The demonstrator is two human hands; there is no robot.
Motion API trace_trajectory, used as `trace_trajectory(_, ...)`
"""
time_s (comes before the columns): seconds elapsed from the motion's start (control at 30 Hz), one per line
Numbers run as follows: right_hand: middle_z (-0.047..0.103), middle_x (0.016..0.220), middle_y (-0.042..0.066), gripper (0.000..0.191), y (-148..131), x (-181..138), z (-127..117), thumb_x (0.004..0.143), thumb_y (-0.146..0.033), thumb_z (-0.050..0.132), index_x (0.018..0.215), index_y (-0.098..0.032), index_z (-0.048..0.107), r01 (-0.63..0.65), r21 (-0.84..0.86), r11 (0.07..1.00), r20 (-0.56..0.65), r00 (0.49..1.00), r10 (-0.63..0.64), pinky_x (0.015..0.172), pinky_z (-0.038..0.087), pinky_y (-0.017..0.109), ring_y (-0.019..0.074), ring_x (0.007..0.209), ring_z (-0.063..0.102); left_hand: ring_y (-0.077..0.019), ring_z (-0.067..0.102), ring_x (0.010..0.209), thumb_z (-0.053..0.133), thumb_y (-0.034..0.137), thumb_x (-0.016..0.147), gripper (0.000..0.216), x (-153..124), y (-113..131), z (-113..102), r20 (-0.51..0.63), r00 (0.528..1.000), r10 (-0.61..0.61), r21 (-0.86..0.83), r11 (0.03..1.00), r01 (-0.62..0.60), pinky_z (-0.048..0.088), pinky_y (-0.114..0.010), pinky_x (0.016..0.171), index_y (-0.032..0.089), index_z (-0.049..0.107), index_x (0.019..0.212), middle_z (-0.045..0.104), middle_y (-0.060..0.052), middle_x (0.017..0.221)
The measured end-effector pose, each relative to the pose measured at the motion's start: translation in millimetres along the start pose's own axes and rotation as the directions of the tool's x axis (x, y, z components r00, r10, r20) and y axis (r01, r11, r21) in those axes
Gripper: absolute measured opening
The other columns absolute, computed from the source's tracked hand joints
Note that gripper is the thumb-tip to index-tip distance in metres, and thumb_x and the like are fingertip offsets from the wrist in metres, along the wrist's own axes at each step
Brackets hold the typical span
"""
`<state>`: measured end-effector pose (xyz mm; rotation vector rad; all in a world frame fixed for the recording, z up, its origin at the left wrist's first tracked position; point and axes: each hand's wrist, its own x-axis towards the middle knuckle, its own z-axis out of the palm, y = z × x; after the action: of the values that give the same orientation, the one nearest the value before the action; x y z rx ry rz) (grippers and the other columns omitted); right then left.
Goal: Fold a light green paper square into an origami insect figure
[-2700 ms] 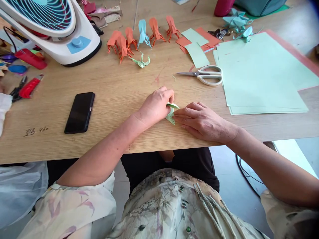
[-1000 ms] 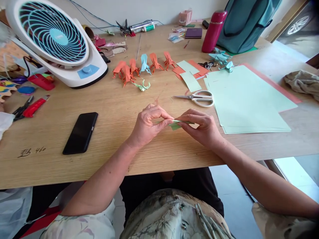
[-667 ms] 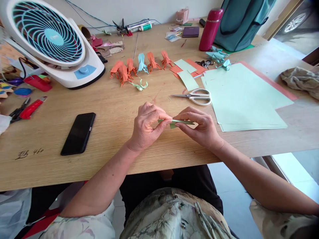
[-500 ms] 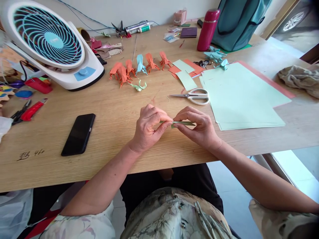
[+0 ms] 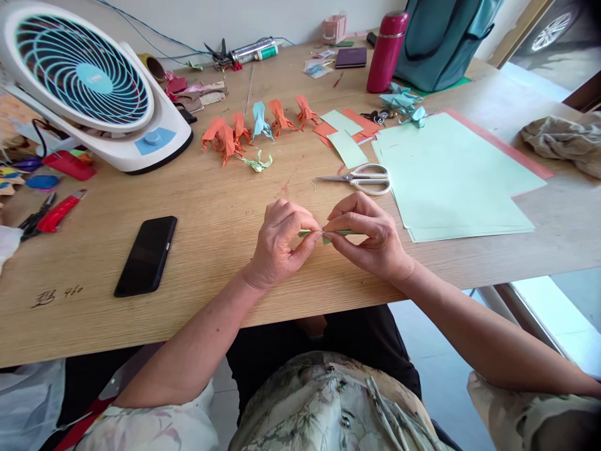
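Pale wood runs under everything: a long worktable pushed against a white wall, with a strip of light floor showing past its right edge. Near the front edge, a little above the tabletop, my left hand and my right hand meet fingertip to fingertip, and between them sits the folded green paper, narrow and flat. Each thumb and forefinger is pinched onto it, the left on its left end and the right over its right part, while the other fingers curl in behind; how many layers the fold has I cannot tell, since my fingers cover most of it. Just beyond my hands lie the scissors, blades pointing left, beside a stack of pale green sheets with an orange-red sheet under its far edge. Further back stands a row of orange paper figures with a blue figure among them. A black phone lies face down to my left, a red utility knife beyond it, and a white desk fan fills the far left corner. At the back right stand a red bottle and a teal bag, and a crumpled cloth lies at the right edge.
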<state>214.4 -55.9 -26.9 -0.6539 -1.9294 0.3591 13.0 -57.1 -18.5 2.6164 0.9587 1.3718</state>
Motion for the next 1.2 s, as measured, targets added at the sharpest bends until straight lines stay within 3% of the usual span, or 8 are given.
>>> trace_trajectory(0.17,0.06,0.09,0.004,0.009,2.5,0.2,-4.5,0.088,-0.016,0.067,0.09,-0.024,0.068,-0.015,-0.004,1.0,-0.029,0.999,0.015,0.071,0.053,0.036,0.0183,0.083,0.061,-0.0179,0.06,0.084,0.058,0.021,0.095,0.008,-0.2,-4.7,-0.8,-0.047,0.999,-0.008,-0.006,1.0,0.008,0.045,-0.036,0.082,0.021,0.059,0.087,0.064,-0.001,0.085)
trace_trajectory(0.4,0.061,0.092,0.005,0.012,7.2,-1.3,-4.1,0.087,-0.013,0.066,0.091,-0.023,0.069,0.021,-0.033,0.999,0.004,1.0,-0.02,0.07,0.053,0.036,0.0188,0.085,0.061,-0.0178,0.061,0.084,0.063,0.029,0.096,0.006,-2.4,-8.2,-1.4,0.047,0.999,-0.011,0.076,0.997,0.007,0.042,-0.037,0.083,0.024,0.064,0.092,0.072,0.0,0.09)
trace_trajectory(0.57,0.061,0.092,0.005,0.013,7.5,-1.1,-3.6,0.089,-0.017,0.067,0.099,-0.024,0.07,0.01,-0.05,0.999,-0.028,1.0,-0.011,0.071,0.054,0.036,0.0181,0.082,0.062,-0.0171,0.061,0.08,0.062,0.024,0.095,0.01,-2.5,-8.0,-0.7,-0.007,1.0,-0.025,0.057,0.998,0.025,0.043,-0.037,0.082,0.023,0.06,0.086,0.07,0.0,0.084)
trace_trajectory(0.7,0.063,0.096,0.006,0.023,6.9,-0.6,-6.9,0.087,-0.018,0.071,0.109,-0.025,0.067,-0.013,-0.106,0.994,-0.092,0.996,0.004,0.08,0.055,0.041,0.0216,0.091,0.063,-0.0171,0.06,0.079,0.06,0.023,0.095,0.013,-1.7,-10.2,-1.5,-0.069,0.995,-0.072,0.014,0.997,0.074,0.045,-0.035,0.079,0.022,0.057,0.082,0.066,0.0,0.079)
trace_trajectory(1.2,0.065,0.096,0.005,0.007,14.4,-3.1,-6.4,0.088,-0.02,0.07,0.092,-0.025,0.068,-0.034,-0.118,0.992,-0.109,0.994,0.021,0.078,0.054,0.041,0.0209,0.086,0.063,-0.0173,0.06,0.078,0.058,0.024,0.096,0.014,-2.1,-10.2,-1.7,-0.05,0.996,-0.07,0.021,0.997,0.071,0.044,-0.036,0.079,0.022,0.057,0.082,0.066,0.0,0.079)
